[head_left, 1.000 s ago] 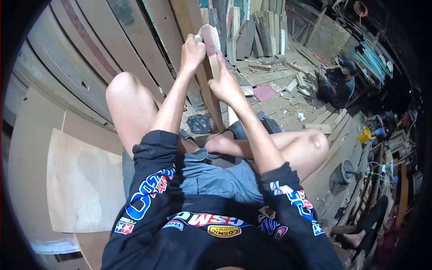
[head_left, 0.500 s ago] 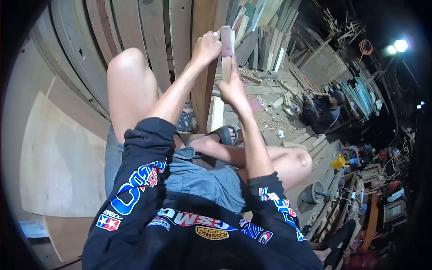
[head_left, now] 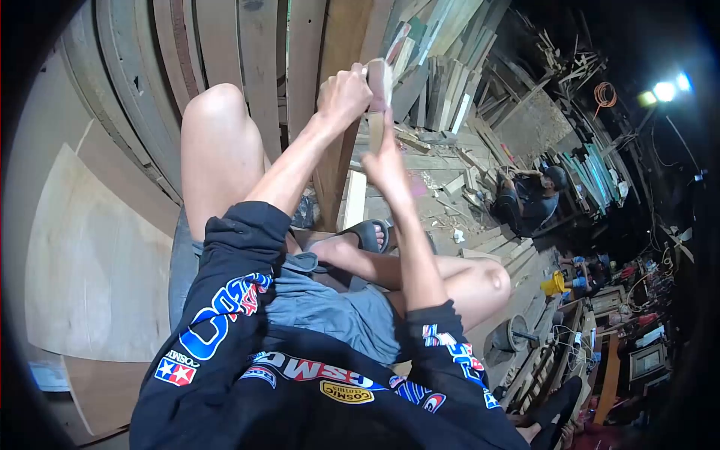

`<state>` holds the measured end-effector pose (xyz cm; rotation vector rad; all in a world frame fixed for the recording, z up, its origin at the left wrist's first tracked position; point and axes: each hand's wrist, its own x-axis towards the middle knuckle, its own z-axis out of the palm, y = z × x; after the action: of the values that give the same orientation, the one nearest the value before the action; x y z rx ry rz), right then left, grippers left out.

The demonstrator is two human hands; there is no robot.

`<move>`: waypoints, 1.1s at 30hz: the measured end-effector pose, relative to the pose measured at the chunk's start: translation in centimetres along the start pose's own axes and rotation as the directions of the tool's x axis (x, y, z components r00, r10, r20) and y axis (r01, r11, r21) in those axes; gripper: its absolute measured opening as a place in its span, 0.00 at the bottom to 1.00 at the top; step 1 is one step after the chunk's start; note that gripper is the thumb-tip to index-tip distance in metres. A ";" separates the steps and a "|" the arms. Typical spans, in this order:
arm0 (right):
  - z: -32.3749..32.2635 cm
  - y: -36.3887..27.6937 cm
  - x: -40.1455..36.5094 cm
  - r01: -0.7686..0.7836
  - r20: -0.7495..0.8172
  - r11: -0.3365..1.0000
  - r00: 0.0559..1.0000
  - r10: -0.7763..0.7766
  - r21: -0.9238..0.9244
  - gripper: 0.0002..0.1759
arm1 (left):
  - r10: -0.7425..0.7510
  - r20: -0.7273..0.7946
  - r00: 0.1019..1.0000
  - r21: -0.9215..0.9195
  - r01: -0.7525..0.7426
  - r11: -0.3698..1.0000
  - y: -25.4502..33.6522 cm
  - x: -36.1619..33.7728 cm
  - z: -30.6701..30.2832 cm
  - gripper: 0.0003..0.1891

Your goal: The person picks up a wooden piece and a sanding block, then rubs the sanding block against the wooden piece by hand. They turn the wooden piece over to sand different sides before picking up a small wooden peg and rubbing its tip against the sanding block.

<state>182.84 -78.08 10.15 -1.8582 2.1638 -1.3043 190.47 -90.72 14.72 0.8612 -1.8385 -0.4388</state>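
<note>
Both my hands are raised in front of my knees around a narrow wooden piece [head_left: 376,129]. Its upper part is covered by, or continues as, a reddish-brown strip [head_left: 379,84] whose exact kind I cannot make out. My left hand [head_left: 345,94] is closed at the side of this strip, knuckles toward me. Lower down, my right hand [head_left: 385,166] is closed round the pale wooden part, with one finger stretched up along it. Slight motion blur softens the right hand, and the fingers' far sides are hidden.
Long upright boards [head_left: 262,67] stand close beyond my left knee. Offcuts and shavings litter the floor [head_left: 439,180]. A person [head_left: 529,196] sits low at the right. A grey bucket [head_left: 510,334] and a yellow container [head_left: 553,284] stand farther right.
Both hands and the wooden piece sit slightly lower in view. The background has shifted a little as the camera tilted. Each hand keeps its grip.
</note>
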 end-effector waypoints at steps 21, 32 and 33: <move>0.4 0.4 -1.0 -0.069 0.049 0.998 0.996 0.069 -0.006 0.54 | 0.044 -0.057 0.997 0.132 -0.036 0.991 0.0 0.4 0.5 0.11; -0.4 -1.1 -0.7 -0.110 0.062 0.983 0.991 0.120 -0.147 0.54 | 0.132 -0.122 0.984 0.223 -0.103 0.969 -0.4 0.6 0.5 0.11; -0.5 -0.9 0.1 -0.110 0.052 0.985 0.992 0.117 -0.135 0.55 | 0.124 -0.116 0.985 0.196 -0.099 0.976 -0.4 0.5 0.6 0.11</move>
<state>183.29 -77.85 10.98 -1.7606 2.3388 -1.0968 189.93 -91.39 14.51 0.8871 -1.8189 -0.1351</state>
